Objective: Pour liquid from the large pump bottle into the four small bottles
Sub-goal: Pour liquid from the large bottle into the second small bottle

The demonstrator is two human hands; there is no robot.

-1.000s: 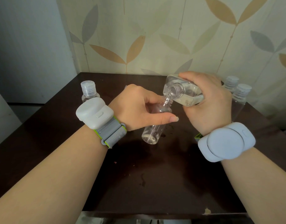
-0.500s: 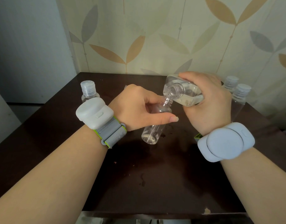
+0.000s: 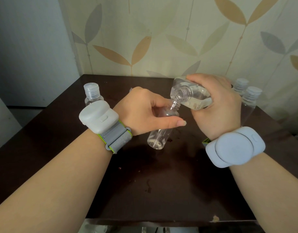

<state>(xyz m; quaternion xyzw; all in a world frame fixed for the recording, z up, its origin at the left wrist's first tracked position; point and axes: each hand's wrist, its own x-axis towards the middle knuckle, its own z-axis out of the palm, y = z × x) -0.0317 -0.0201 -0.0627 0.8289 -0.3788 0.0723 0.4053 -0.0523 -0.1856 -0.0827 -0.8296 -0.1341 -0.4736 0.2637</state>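
Almost nothing has changed over the last second: both hands hold the same pose and the two bottle mouths stay together. I read that as a steady pour under way, not a reposition. No stream is visible to me, and the level in the receiving bottle is hard to judge.

Left hand (image 3: 145, 111): grip wrapped round the small bottle (image 3: 161, 130), thumb laid across its front, fingers behind. The bottle sits centre of the table (image 3: 60, 128), lifted or barely touching it; I cannot tell which. Its long axis leans, base toward 7 o'clock, open neck toward 1 o'clock.

Right hand (image 3: 217, 106): grip closed over the large pump bottle (image 3: 192, 96) from above and behind, pump head off. Its long axis lies near horizontal, open mouth pointing toward 7 o'clock and down, directly over the small bottle's neck. Clear liquid pools in its lower side.

Three more small bottles stand capped: one capped bottle (image 3: 92, 95) at the table's 10 o'clock, a pair of capped bottles (image 3: 246, 91) at 2 o'clock behind the right hand. Whether they are filled I cannot say.

Judgement: dark wet marks on the table near the hands suggest spillage is the risk; the necks need to stay aligned.
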